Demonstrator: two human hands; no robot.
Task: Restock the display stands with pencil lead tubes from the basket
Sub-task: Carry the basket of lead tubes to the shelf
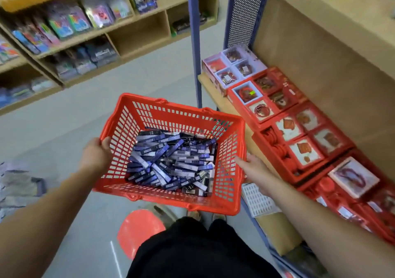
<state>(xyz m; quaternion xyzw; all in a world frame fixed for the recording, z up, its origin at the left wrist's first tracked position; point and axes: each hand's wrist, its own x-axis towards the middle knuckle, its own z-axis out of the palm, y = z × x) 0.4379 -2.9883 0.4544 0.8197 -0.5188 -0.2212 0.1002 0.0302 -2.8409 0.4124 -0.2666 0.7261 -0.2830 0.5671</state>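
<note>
Seen from above in a shop aisle: red basket [171, 115] carried at about waist height between 2 bare hands. Heaped loose on its floor, dozens of pencil lead tubes [171, 162] in blue, black and silver. No display stands for lead in view, so judged to be the carrying step, with restocking not yet begun.

Best done by keeping the basket level, holding both side rims firmly, and steering clear of the shelf [213, 93] of red gift boxes [299, 115] just beside the basket's right wall.

Left hand [96, 155] clasping the left rim, thumb hooked inside, forearm reaching forward and nearly straight. Right hand [254, 168] against the right rim, 1 digit laid straight over the edge, remaining fingers hidden behind the basket: clasping or merely propping, cannot tell. Red stool [139, 232] on the floor below.
</note>
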